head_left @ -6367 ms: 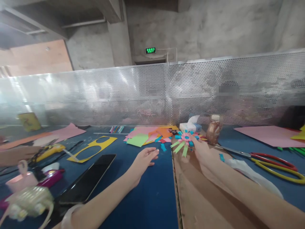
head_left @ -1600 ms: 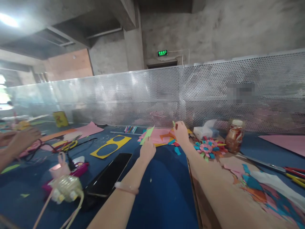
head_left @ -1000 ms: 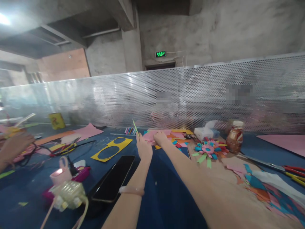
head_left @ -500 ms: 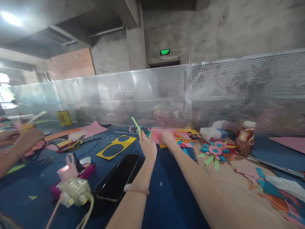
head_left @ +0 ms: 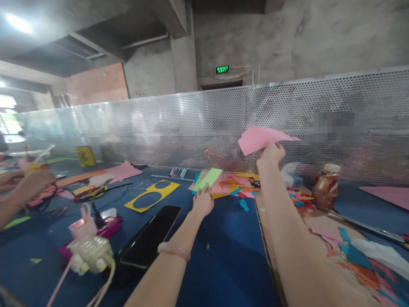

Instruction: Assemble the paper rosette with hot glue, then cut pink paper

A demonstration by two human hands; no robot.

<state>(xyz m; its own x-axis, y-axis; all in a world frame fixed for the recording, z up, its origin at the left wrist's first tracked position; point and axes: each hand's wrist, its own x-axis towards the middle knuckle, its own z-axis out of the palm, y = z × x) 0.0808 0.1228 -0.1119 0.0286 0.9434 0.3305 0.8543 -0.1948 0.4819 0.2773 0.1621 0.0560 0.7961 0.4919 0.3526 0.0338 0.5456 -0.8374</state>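
Up in front of the metal screen, my right hand (head_left: 271,154) is closed on a pink paper sheet (head_left: 259,139), gripping it by its lower edge. My left hand (head_left: 203,202) pinches the near end of a light green paper strip (head_left: 211,177). That strip is over the left part of a pile of coloured paper scraps (head_left: 228,184); whether it touches them I cannot tell. A small blue scrap (head_left: 244,205) lies just in front of the pile. Behind my right forearm, the paper flower is mostly hidden.
A black phone (head_left: 152,234) and a magenta power strip (head_left: 109,228) with chargers lie left. Beyond are a yellow cut-out sheet (head_left: 168,190) and markers (head_left: 178,172). A jar (head_left: 326,186) and scissors (head_left: 373,228) are right. Another person's hand (head_left: 38,183) works far left.
My right hand has lifted a pink sheet from the pile, up and to the right. My left hand has lowered, turning the green strip flatter. The blue scrap now lies apart from the pile.
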